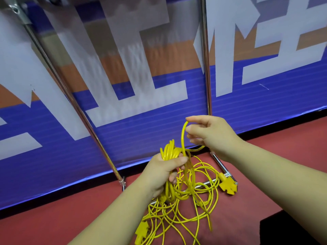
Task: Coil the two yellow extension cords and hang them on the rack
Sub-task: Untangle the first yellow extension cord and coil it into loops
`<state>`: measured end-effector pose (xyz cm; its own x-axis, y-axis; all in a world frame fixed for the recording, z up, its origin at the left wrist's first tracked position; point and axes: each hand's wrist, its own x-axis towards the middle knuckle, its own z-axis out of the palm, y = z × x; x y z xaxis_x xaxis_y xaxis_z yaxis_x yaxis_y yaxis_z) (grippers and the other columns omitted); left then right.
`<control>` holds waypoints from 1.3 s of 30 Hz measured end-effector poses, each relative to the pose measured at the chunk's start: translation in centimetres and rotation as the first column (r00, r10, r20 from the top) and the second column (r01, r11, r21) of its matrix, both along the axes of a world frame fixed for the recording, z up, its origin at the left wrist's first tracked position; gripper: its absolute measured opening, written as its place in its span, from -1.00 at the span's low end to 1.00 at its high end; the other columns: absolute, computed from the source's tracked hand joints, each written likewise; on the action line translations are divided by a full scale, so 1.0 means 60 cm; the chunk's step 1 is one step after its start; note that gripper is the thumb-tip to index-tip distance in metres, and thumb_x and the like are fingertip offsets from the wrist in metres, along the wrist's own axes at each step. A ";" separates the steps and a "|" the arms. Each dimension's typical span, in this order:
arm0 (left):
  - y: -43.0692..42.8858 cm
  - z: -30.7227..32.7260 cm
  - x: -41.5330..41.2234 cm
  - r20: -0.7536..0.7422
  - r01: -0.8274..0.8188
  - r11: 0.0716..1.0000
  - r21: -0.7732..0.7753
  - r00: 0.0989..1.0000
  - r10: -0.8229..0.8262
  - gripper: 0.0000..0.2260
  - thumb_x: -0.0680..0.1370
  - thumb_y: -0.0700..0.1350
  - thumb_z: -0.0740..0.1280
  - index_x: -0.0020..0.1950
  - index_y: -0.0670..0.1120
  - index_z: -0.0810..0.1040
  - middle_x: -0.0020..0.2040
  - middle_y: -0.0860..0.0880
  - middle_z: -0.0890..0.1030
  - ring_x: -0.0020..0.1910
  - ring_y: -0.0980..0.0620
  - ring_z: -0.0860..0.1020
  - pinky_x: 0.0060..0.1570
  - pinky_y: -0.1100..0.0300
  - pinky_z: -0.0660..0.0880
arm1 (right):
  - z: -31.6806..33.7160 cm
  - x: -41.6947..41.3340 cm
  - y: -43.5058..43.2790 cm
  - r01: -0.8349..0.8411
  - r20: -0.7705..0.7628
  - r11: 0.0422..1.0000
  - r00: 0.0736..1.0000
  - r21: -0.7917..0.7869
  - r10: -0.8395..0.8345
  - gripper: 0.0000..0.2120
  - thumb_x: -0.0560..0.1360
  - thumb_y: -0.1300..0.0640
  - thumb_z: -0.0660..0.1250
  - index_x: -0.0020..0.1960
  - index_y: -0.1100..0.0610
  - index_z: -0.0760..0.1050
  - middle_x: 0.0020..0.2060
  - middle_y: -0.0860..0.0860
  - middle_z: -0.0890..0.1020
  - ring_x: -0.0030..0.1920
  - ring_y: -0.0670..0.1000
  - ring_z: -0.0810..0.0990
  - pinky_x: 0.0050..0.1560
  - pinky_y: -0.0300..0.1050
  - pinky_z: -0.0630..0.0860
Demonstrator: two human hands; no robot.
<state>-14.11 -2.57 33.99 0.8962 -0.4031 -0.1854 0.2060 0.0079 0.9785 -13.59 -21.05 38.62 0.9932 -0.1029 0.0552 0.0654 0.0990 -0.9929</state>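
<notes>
A red floor (70,218) and blue banner (141,121); the chrome rack (205,68) stands behind the coil (170,151). The left hand (164,172) grips the coil, loops upright. The right hand (210,135), above-right of the coil, pinches the next loop (183,137), probably to be laid down-left. The loose cord (194,209) lies tangled below the coil.

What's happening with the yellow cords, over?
Left hand grips coil. Right hand pinches a loop. Loose cord tangled on floor over rack foot.

Open gap between rack poles (206,68), banner wall (141,129) close behind; loose cord tangle (178,209) over base bar (205,185)
</notes>
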 end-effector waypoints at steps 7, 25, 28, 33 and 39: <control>0.044 0.065 0.012 0.006 -0.117 0.984 -0.133 0.993 0.119 -0.78 0.38 -0.10 0.52 -0.11 -0.17 0.56 -0.33 -0.07 0.50 -0.63 0.16 0.27 -0.57 0.30 0.31 | -0.016 -0.007 -0.015 0.005 0.117 0.990 0.993 -0.143 0.012 -0.64 0.44 0.32 0.50 0.14 0.07 0.49 -0.20 0.11 0.67 -0.24 0.14 0.60 -0.03 0.22 0.59; 0.160 0.143 0.015 -0.138 -0.319 0.776 -0.544 0.946 0.292 -0.84 0.52 -0.05 0.32 -0.25 0.01 0.62 -0.33 0.08 0.52 -0.65 0.21 0.29 -0.58 0.41 0.29 | -0.107 -0.018 0.125 -0.429 -0.100 0.796 0.897 -0.427 0.430 -0.71 0.46 0.30 0.49 -0.20 0.07 0.39 -0.41 -0.09 0.51 -0.41 -0.14 0.45 -0.31 -0.25 0.40; 0.179 0.136 0.026 -0.181 -0.388 0.762 -0.519 0.921 0.346 -0.87 0.50 -0.01 0.35 -0.19 -0.01 0.63 -0.32 0.09 0.54 -0.63 0.21 0.30 -0.57 0.41 0.30 | -0.098 -0.015 0.136 -0.365 -0.058 0.890 0.930 -0.272 0.363 -0.74 0.47 0.37 0.45 -0.18 0.11 0.41 -0.39 0.06 0.58 -0.38 -0.03 0.56 -0.34 -0.20 0.45; 0.198 0.093 0.044 -0.242 -0.538 0.796 -0.278 0.841 0.484 -0.79 0.62 0.03 0.30 -0.10 -0.08 0.55 -0.42 0.07 0.42 -0.59 0.18 0.32 -0.57 0.32 0.33 | -0.098 0.032 0.097 0.176 -0.080 0.954 0.976 -0.242 -0.200 -0.84 0.48 0.33 0.41 -0.19 0.10 0.56 -0.36 0.11 0.67 -0.33 0.05 0.70 -0.30 -0.08 0.64; 0.202 0.091 0.045 -0.218 -0.481 0.825 -0.297 0.875 0.431 -0.80 0.64 -0.03 0.25 -0.14 -0.07 0.52 -0.43 0.06 0.39 -0.58 0.16 0.32 -0.53 0.29 0.36 | -0.155 0.053 0.032 -0.185 -0.227 0.237 0.960 -0.954 -0.164 -0.79 0.45 0.26 0.29 -0.08 0.06 0.67 -0.09 0.02 0.71 -0.03 0.11 0.68 0.00 -0.05 0.64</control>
